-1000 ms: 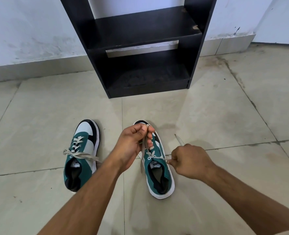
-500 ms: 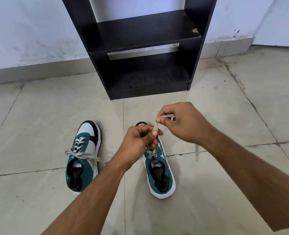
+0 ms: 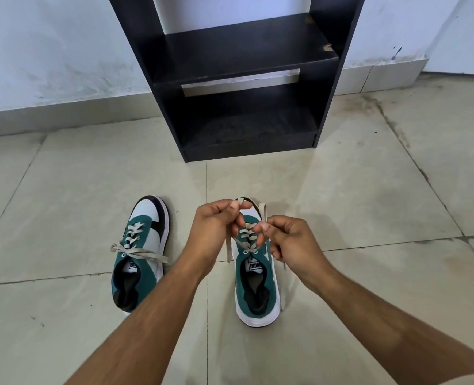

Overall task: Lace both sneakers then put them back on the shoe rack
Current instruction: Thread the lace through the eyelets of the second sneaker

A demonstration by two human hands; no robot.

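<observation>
Tiled floor point(image 3: 63, 190), rack point(image 3: 244, 87) at 12 o'clock. Both hands, left hand point(image 3: 216, 229), right hand point(image 3: 291, 243), pinch lace point(image 3: 263, 211) ends over right sneaker point(image 3: 256, 290), toe toward rack; left sneaker point(image 3: 138, 257) at 9 o'clock.

A home entryway: a black shoe rack point(image 3: 238, 79) against a scuffed white wall point(image 3: 49, 51) on tiled floor point(image 3: 77, 176).

Pale tiled floor point(image 3: 63, 176), a bit grimy along the grout lines. Sitting right on it: a black shoe rack point(image 3: 238, 79) pushed against the wall, and two green-and-white sneakers side by side, toes toward the rack. The left sneaker point(image 3: 140, 254) has its laces tied across — the right sneaker point(image 3: 258, 282) sits just beside it, heel nearest me.
</observation>
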